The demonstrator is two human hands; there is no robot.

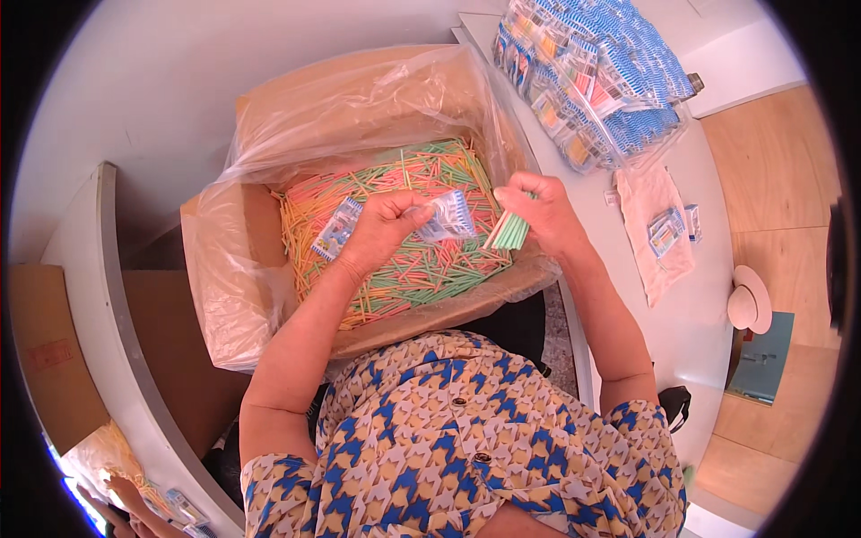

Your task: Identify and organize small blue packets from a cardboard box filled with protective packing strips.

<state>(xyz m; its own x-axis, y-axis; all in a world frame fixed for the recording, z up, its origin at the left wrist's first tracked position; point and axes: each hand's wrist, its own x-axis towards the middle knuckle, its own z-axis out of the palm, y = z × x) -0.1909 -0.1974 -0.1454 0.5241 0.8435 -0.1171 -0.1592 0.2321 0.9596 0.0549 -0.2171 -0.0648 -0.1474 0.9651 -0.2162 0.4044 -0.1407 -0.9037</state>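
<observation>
My left hand (387,224) pinches a small clear packet (448,218) with a blue-and-white striped edge, held above a large carton (226,235). Just right of the packet, my right hand (545,213) is closed around a short bundle of thin sticks (511,232), mostly pale green. Below both hands, the carton is filled with loose thin sticks (439,269) in pink, green, yellow and orange. Another blue-edged packet (335,229) lies on these sticks, beside my left wrist. Whether the packet in my left hand has anything in it, I cannot tell.
A clear plastic bin (583,134) heaped with blue-edged packets stands at the far right on a white table (700,296). Nearer, a pale cloth (647,206) has a few packets on it. Crumpled clear film (242,314) lines the carton. Another person's hand (127,495) shows at lower left.
</observation>
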